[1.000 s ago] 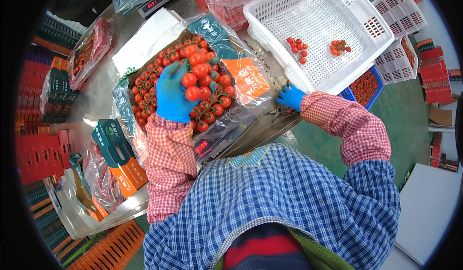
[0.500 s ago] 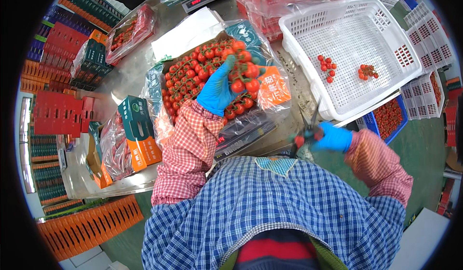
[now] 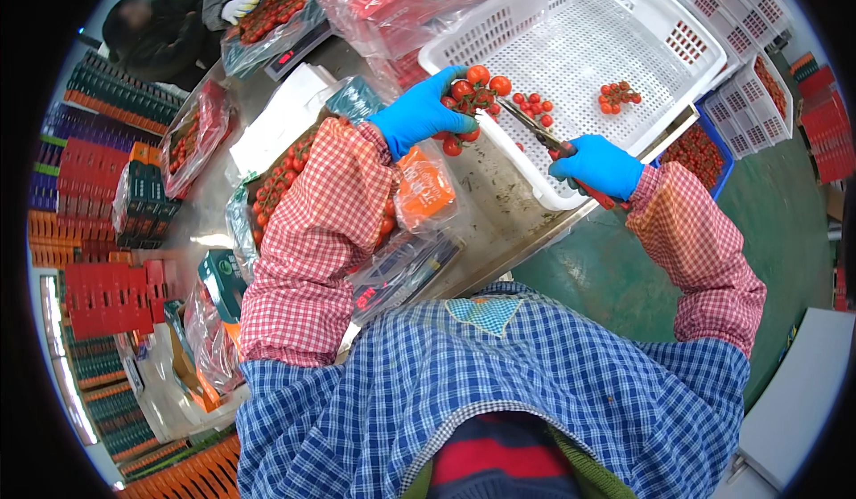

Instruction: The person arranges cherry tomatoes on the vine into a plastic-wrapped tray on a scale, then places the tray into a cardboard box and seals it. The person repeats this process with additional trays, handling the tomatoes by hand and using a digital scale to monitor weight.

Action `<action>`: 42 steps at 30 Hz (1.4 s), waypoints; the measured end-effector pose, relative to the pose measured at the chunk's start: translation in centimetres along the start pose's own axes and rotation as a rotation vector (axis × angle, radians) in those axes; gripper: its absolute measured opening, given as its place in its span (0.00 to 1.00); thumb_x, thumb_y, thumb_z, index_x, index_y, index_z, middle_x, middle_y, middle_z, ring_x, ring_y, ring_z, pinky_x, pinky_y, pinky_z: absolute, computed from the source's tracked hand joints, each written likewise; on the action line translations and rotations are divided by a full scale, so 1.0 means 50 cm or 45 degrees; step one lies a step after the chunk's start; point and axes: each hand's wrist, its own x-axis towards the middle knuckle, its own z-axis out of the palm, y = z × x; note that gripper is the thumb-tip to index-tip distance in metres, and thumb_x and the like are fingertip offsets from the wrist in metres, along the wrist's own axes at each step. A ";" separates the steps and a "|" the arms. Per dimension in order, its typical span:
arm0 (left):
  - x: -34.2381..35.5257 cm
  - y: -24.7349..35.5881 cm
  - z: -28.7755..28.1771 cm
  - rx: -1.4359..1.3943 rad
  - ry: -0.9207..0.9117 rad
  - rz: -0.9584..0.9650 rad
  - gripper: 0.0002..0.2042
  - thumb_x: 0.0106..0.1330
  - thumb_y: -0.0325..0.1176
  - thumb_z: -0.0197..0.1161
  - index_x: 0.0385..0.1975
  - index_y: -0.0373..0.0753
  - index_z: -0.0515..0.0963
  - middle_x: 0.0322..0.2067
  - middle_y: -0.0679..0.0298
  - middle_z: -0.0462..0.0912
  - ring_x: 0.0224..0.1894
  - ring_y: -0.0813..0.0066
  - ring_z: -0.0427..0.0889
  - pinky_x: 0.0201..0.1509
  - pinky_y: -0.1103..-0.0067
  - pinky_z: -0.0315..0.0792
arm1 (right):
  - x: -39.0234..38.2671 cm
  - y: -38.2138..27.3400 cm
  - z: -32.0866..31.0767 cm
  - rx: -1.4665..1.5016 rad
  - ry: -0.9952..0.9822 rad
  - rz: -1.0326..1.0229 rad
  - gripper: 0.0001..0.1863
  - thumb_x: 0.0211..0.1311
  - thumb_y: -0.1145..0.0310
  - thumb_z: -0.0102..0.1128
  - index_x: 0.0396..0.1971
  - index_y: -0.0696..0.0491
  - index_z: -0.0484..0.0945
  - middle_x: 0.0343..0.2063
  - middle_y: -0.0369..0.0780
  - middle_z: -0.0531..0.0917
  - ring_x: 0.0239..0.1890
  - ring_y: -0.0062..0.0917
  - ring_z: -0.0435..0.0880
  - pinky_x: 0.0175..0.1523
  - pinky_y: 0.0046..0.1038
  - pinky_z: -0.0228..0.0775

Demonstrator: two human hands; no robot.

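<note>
In a blue glove, my left hand (image 3: 419,115) grips a bunch of red cherry tomatoes (image 3: 479,91) over the near left rim of a white plastic crate (image 3: 557,197). My right hand (image 3: 604,167), also gloved in blue, is wrapped round red-handled snips (image 3: 541,131). Their blades point up and left, with the tips at the bunch; whether they touch a stem I cannot tell. Small tomato clusters lie in the crate, one (image 3: 618,97) toward its right side. Under my left forearm sits a film-lined box of tomatoes (image 3: 281,182), partly hidden by my sleeve.
A digital scale (image 3: 419,267) shows beside the tomato box. White paper (image 3: 283,120) lies behind it. Red film-wrapped boxes (image 3: 383,17) stand at the back. A co-worker's white-gloved hands (image 3: 239,8) rest at another tomato box. A blue crate of tomatoes (image 3: 695,153) stands at the right.
My left hand has carried the bunch from above the box to the crate's rim. My right hand has raised the snips to it. The view has shifted right.
</note>
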 end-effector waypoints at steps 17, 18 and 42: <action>0.180 -0.009 0.072 -0.032 -0.139 -0.098 0.35 0.51 0.26 0.67 0.61 0.39 0.58 0.47 0.58 0.75 0.46 0.71 0.76 0.53 0.76 0.69 | 0.006 0.069 -0.072 -0.347 0.323 0.034 0.22 0.49 0.54 0.56 0.30 0.62 0.77 0.19 0.46 0.77 0.20 0.27 0.77 0.30 0.31 0.70; 0.164 -0.012 0.056 -0.141 -0.121 -0.073 0.34 0.52 0.26 0.67 0.61 0.39 0.59 0.47 0.59 0.75 0.46 0.71 0.76 0.53 0.76 0.69 | 0.002 0.067 -0.073 -0.395 0.336 0.040 0.21 0.49 0.54 0.56 0.31 0.60 0.77 0.20 0.48 0.77 0.22 0.29 0.77 0.33 0.32 0.69; -0.614 -0.197 -0.358 0.200 1.351 -0.116 0.20 0.64 0.37 0.56 0.55 0.38 0.68 0.37 0.68 0.78 0.28 0.84 0.77 0.29 0.87 0.72 | 0.197 0.124 0.339 -1.386 -0.637 -0.328 0.26 0.53 0.45 0.51 0.34 0.55 0.80 0.32 0.51 0.80 0.35 0.44 0.79 0.42 0.40 0.71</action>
